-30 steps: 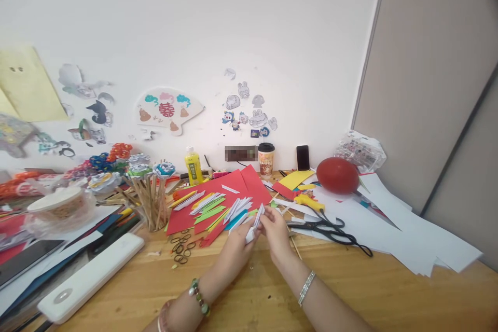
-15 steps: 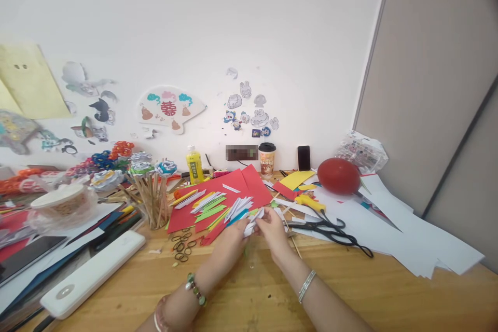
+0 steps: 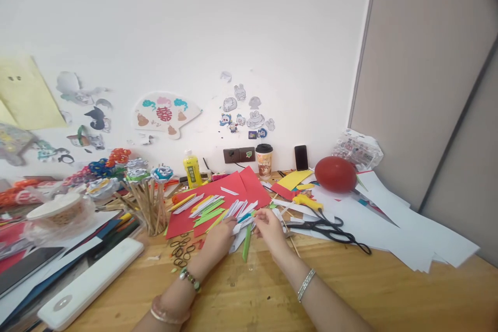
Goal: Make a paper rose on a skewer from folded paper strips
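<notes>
Both hands meet at a small bundle of folded paper strips (image 3: 243, 225), mostly white with some blue. My left hand (image 3: 219, 239) has its fingers closed on the left side of the bundle. Opposite it, the fingers of my right hand (image 3: 268, 226) pinch the right side. A green paper strip (image 3: 246, 245) sticks down from the bundle between the hands. Just beyond them, loose folded strips in white, green and yellow, such as a green strip (image 3: 209, 216), lie on red paper sheets (image 3: 221, 185). The fingertips partly cover the bundle.
Black-handled scissors (image 3: 330, 229) and a yellow-handled tool (image 3: 308, 201) lie to the right, near white paper sheets (image 3: 373, 231) and a red balloon (image 3: 335, 174). Rubber bands (image 3: 182, 250), a cup of wooden sticks (image 3: 151, 210) and a long white device (image 3: 93, 282) are at left.
My hands have moved slightly apart, my left hand a little to the left. The bundle has spread out, and the green strip and blue paper between the hands show more. My view has shifted slightly.
</notes>
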A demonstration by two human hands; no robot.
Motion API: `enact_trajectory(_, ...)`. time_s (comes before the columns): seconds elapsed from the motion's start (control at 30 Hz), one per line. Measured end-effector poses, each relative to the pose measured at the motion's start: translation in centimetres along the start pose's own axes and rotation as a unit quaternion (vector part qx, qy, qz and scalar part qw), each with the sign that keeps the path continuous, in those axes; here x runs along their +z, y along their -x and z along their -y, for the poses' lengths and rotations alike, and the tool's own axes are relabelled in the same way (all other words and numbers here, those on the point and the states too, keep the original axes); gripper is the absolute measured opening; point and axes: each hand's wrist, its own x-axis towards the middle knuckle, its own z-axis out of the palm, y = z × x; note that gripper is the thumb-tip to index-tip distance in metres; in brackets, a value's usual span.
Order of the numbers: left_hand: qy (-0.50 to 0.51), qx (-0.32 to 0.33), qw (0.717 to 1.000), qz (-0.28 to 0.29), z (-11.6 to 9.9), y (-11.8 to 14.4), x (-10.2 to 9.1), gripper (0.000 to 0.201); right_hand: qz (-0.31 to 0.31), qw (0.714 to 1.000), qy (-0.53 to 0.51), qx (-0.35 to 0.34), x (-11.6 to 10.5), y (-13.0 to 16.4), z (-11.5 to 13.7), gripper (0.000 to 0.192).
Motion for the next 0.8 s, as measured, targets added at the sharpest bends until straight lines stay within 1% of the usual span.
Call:
enact_trajectory(0.23, -0.028, 0.000, 0.999, -0.020, 0.4, 0.1, 0.0, 0.035, 0.011, 1.000, 0.013, -0.012, 0.0, 0.2, 0.0, 0.014)
enact_trajectory(0.37, -0.054, -0.005, 0.997, -0.045, 0.0, 0.5, -0.4, 0.044, 0.016, 1.000, 0.012, -0.019, -0.2, 0.1, -0.1, 0.013)
enact_trajectory(0.43, -0.072, 0.014, 0.995, -0.065, -0.3, 0.7, -0.6, 0.047, 0.014, 1.000, 0.006, -0.017, -0.2, 0.0, -0.1, 0.016)
enact_trajectory(0.5, -0.069, 0.048, 0.993, -0.087, -0.7, 0.9, -0.8, 0.044, 0.010, 1.000, -0.004, -0.007, -0.3, -0.3, -0.1, 0.023)
enact_trajectory(0.57, -0.017, 0.080, 0.991, -0.104, -1.2, 1.0, -0.8, 0.035, 0.007, 1.000, -0.018, 0.006, -0.5, -0.7, 0.0, 0.031)
enact_trajectory(0.63, 0.080, 0.097, 0.986, -0.109, -1.7, 0.9, -0.8, 0.023, 0.006, 0.999, -0.029, 0.017, -0.7, -1.0, 0.3, 0.039)
enact_trajectory(0.67, 0.138, 0.093, 0.980, -0.110, -1.9, 0.8, -0.9, 0.022, 0.004, 0.999, -0.033, 0.020, -0.9, -1.1, 0.4, 0.042)
enact_trajectory(0.73, 0.257, 0.050, 0.960, -0.094, -2.1, 0.6, -1.0, 0.025, -0.001, 0.999, -0.043, 0.019, -1.1, -1.2, 0.7, 0.046)
enact_trajectory(0.8, 0.363, -0.009, 0.930, -0.057, -2.0, 0.4, -1.2, 0.027, -0.002, 0.999, -0.053, 0.012, -1.3, -1.1, 0.9, 0.045)
